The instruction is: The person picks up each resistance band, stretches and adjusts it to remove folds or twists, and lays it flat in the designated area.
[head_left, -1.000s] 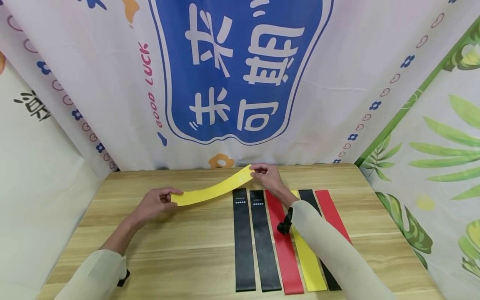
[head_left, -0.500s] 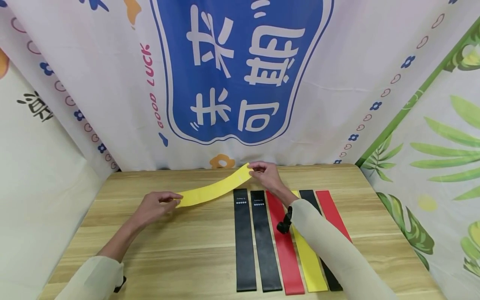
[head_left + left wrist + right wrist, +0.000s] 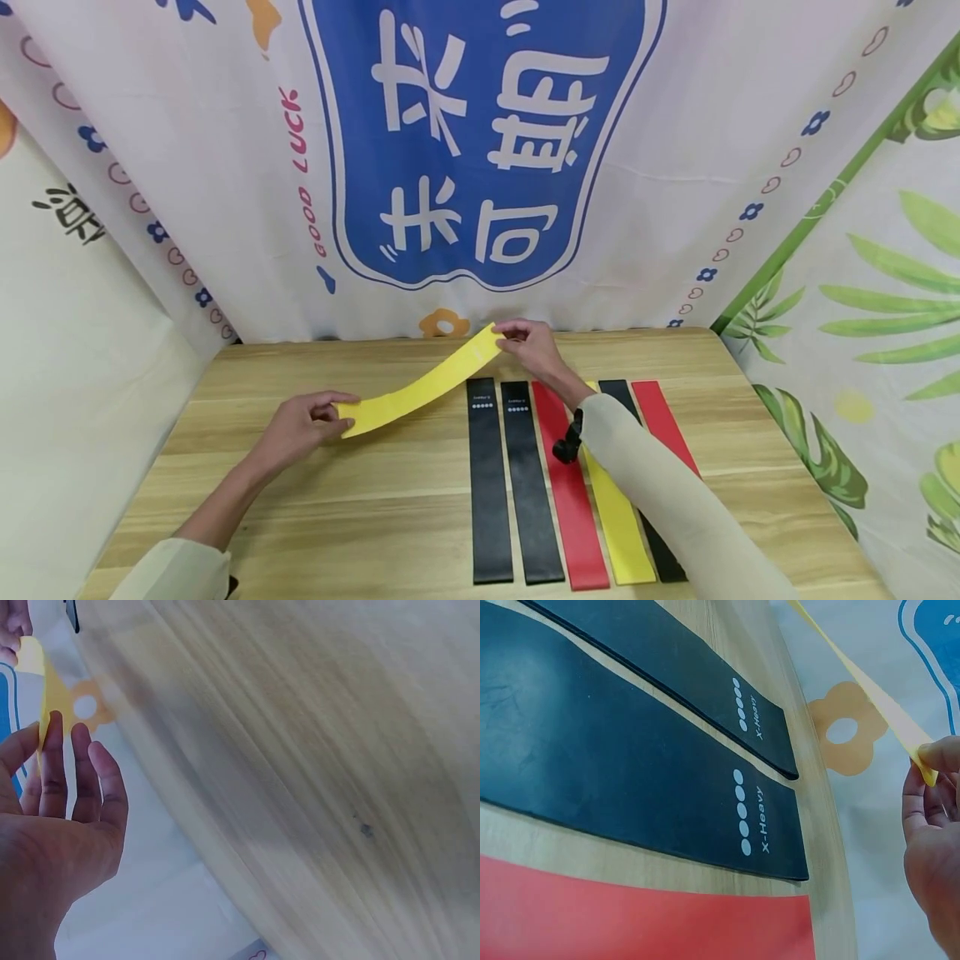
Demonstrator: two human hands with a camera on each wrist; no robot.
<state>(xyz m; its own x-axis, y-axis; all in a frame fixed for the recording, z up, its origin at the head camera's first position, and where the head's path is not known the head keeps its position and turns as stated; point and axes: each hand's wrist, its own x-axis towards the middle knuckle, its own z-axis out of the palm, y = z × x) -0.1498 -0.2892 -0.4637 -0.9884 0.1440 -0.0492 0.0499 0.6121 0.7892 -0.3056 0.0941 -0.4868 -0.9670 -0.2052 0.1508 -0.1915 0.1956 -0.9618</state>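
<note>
A yellow resistance band point(image 3: 420, 392) hangs in a shallow sag above the back of the wooden table point(image 3: 375, 517). My left hand point(image 3: 300, 425) pinches its left, lower end between thumb and fingers; in the left wrist view, the other fingers point(image 3: 86, 776) stand apart from it. The right, higher end is pinched by my right hand point(image 3: 534, 348), which the right wrist view also shows gripping the yellow tip point(image 3: 928, 774). Below and right of that hand lie two black bands point(image 3: 491, 483) point(image 3: 532, 492), flat and marked X-Heavy.
Further right lie a red band point(image 3: 577, 517), a yellow band point(image 3: 622, 533), another black band point(image 3: 660, 550) and a second red band point(image 3: 667, 425), partly covered by my right sleeve point(image 3: 667, 500). A printed curtain point(image 3: 637, 250) hangs behind the table's back edge.
My left hand has shifted slightly left and down, regripping the yellow band's end, so the band slants more steeply. My right hand has risen a little. The laid-out bands have not moved.
</note>
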